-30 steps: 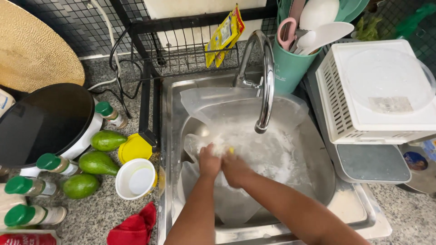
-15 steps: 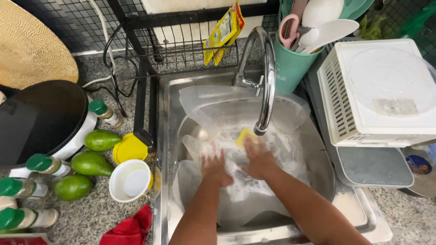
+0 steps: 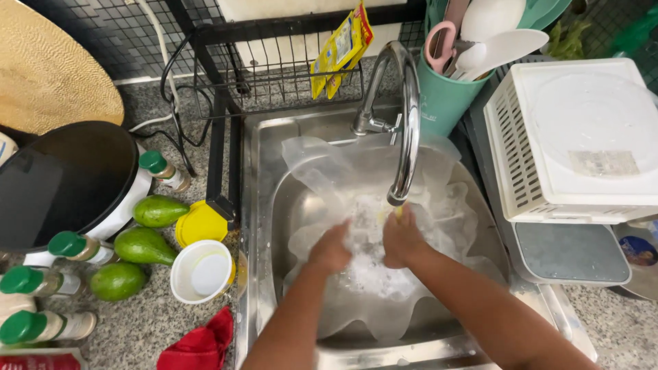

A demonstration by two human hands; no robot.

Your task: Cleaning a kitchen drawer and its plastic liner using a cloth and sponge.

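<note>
A large translucent plastic sheet point(image 3: 329, 171), crumpled and covered in soap foam, fills the steel sink point(image 3: 255, 205). My left hand point(image 3: 330, 248) has its fingers curled into the foamy sheet near the middle of the basin. My right hand point(image 3: 403, 238) is right beside it, directly under the faucet spout point(image 3: 404, 116). It is closed on a yellow sponge point(image 3: 397, 212), of which only a small edge shows at the fingertips. Both forearms reach in from the bottom of the view.
Left of the sink are a white cup point(image 3: 201, 271), a yellow lid point(image 3: 200, 223), three avocados point(image 3: 144, 245), green-capped bottles point(image 3: 41, 281), a black appliance point(image 3: 62, 181) and a red cloth point(image 3: 200, 348). A teal utensil holder point(image 3: 445, 96) and a white slotted container point(image 3: 582, 137) stand on the right.
My hands have moved right and closer together, now under the spout. The sponge, clearly visible half a second ago, is mostly hidden by my right hand.
</note>
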